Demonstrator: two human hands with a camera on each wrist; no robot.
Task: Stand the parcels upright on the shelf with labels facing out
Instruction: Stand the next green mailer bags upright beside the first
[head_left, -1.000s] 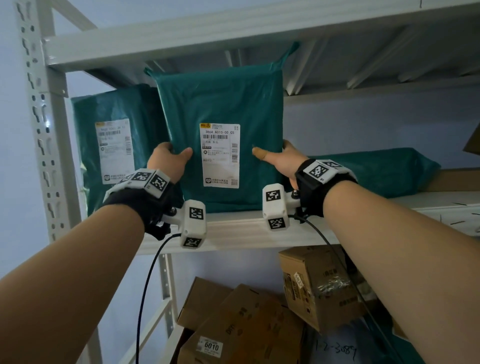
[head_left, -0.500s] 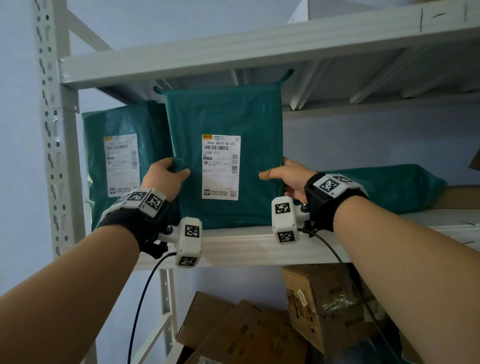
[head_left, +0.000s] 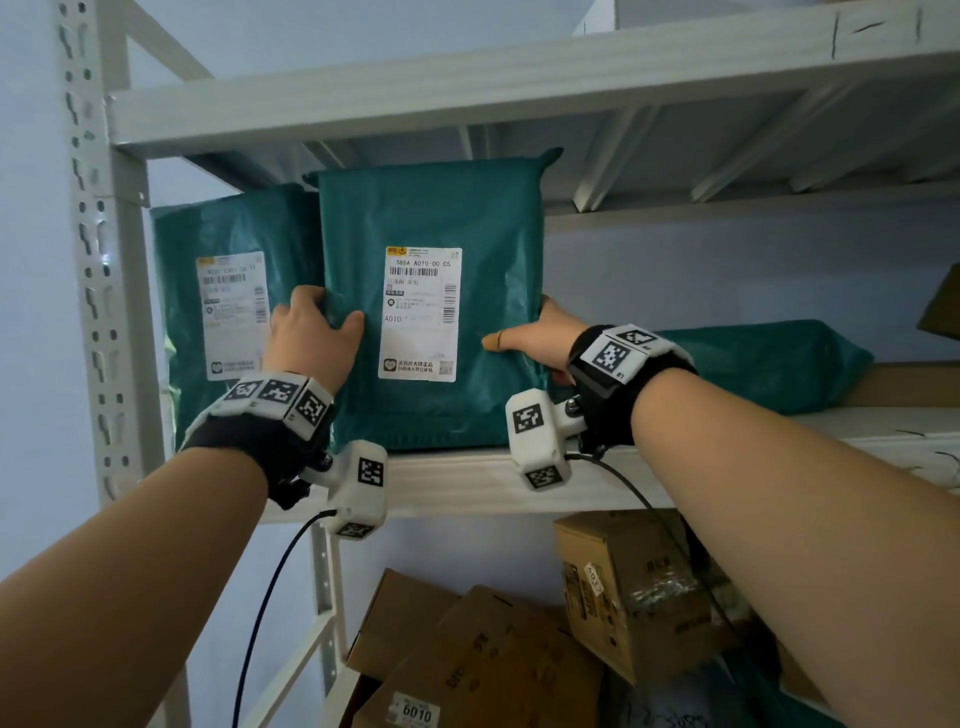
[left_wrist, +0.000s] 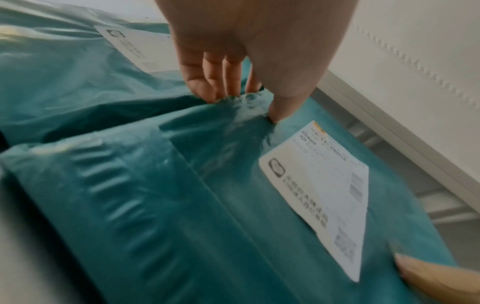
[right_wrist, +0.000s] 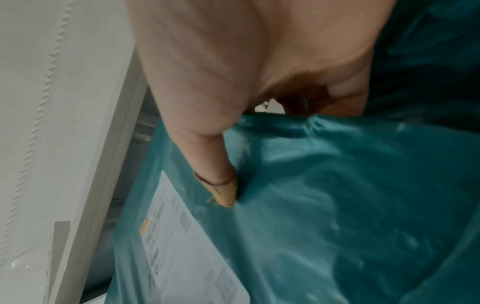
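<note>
Left hand and right hand, each grip holding the upright teal parcel; left fingers behind its edge only in wrist view.

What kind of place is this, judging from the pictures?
Probably a parcel storeroom or small warehouse. A white metal rack with slotted uprights holds teal mailer bags with printed shipping labels, and cardboard cartons are piled on the level below, one with a numbered sticker.

A parcel storeroom: slotted white steel shelving holds labelled green mailers, cardboard cartons at 6 o'clock.
</note>
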